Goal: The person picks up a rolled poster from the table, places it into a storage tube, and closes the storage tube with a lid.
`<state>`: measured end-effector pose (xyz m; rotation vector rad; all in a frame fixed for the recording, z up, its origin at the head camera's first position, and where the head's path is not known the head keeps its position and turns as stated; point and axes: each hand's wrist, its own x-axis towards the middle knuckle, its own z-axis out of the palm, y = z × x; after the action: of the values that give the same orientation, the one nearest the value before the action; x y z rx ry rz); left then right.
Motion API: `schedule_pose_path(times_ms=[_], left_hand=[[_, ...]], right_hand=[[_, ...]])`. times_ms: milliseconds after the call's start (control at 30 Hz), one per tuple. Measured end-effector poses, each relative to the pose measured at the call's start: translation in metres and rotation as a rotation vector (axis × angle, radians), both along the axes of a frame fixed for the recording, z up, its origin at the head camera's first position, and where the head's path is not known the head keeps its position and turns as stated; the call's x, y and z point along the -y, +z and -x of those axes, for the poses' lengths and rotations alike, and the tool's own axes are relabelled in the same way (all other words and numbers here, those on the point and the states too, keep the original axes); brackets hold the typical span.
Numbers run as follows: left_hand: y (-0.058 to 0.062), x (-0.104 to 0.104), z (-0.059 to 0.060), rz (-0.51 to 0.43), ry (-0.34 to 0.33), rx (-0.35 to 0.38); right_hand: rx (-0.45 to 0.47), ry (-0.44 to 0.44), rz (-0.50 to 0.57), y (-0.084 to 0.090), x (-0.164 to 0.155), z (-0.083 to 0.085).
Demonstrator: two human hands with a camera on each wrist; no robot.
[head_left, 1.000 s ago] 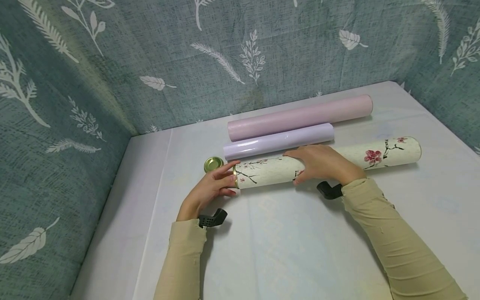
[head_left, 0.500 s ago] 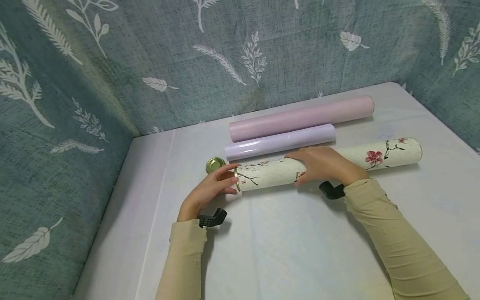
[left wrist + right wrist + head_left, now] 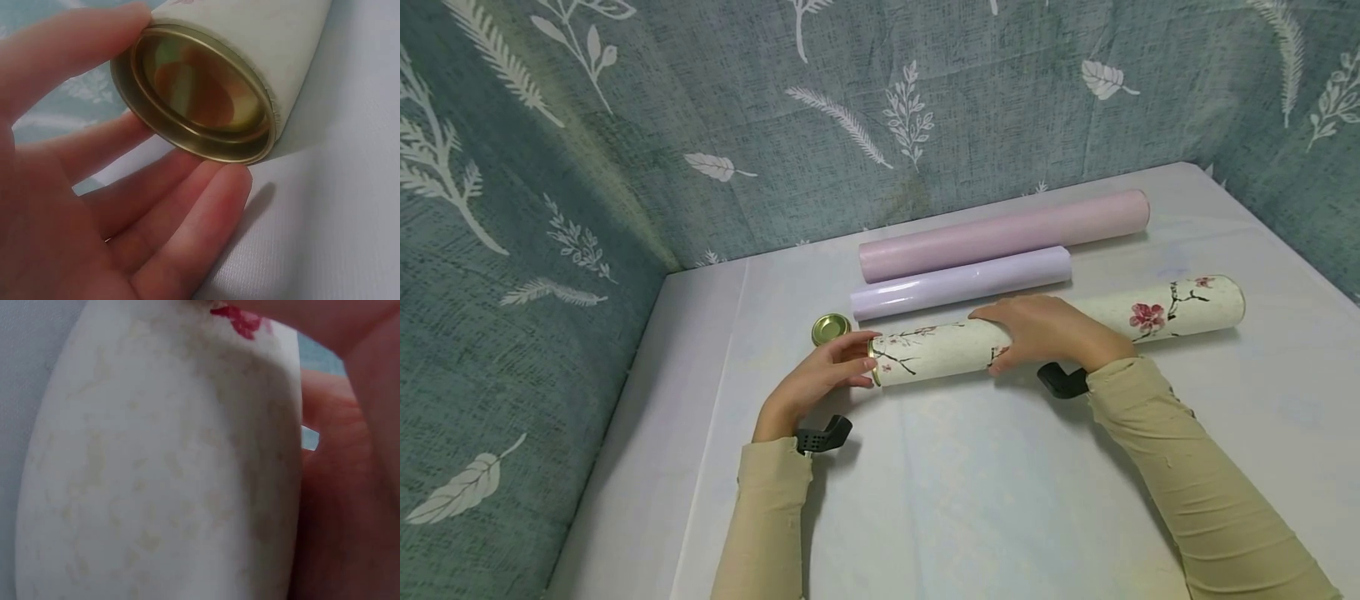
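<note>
A long cream tube printed with plum blossoms and dark branches [image 3: 938,350] lies across the table. My right hand [image 3: 1047,332] grips it around its middle, thumb on the near side and fingers over the far side. At the tube's left end sits a round gold metal lid [image 3: 194,94], recessed in the centre with a raised rim. The fingers of my left hand [image 3: 817,377] pinch this lid at its edge; in the left wrist view they spread around the rim. A right wrist close-up shows the cream tube [image 3: 144,462] and part of a red blossom.
Behind the cream tube lie a shorter glossy lavender roll [image 3: 958,283] and a longer pink tube [image 3: 1003,236]. A second gold lid [image 3: 831,330] rests on the white-covered table [image 3: 955,492], just beyond my left fingers. Grey-green leaf-patterned fabric [image 3: 850,125] hangs behind and at the sides.
The tube's left end has dropped slightly toward me, and my left fingers have shifted a little on the lid. My right hand keeps its grip. The view has moved slightly.
</note>
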<state>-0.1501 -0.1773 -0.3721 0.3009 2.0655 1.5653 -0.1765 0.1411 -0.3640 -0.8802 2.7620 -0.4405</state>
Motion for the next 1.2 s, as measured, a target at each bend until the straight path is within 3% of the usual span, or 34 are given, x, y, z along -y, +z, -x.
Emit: schedule_pose_path(times_ms=[200, 300, 533, 800, 1000, 1200], left_hand=[[-0.006, 0.003, 0.002, 0.000, -0.002, 0.002], [-0.015, 0.006, 0.006, -0.021, -0.013, -0.016], [-0.029, 0.010, 0.013, -0.007, -0.001, -0.045], [-0.011, 0.005, 0.004, -0.012, 0.013, -0.032], [-0.029, 0.007, 0.013, -0.043, 0.156, -0.097], [-0.031, 0.006, 0.018, -0.080, 0.319, -0.192]], right_hand=[[0.021, 0.012, 0.004, 0.003, 0.001, -0.001], [0.035, 0.021, 0.020, 0.004, -0.001, -0.001], [0.128, -0.018, 0.128, 0.008, -0.006, -0.002], [0.148, -0.026, 0.181, 0.013, -0.007, -0.001], [0.144, -0.040, 0.225, 0.014, -0.010, -0.001], [0.109, -0.046, 0.251, 0.015, -0.014, -0.001]])
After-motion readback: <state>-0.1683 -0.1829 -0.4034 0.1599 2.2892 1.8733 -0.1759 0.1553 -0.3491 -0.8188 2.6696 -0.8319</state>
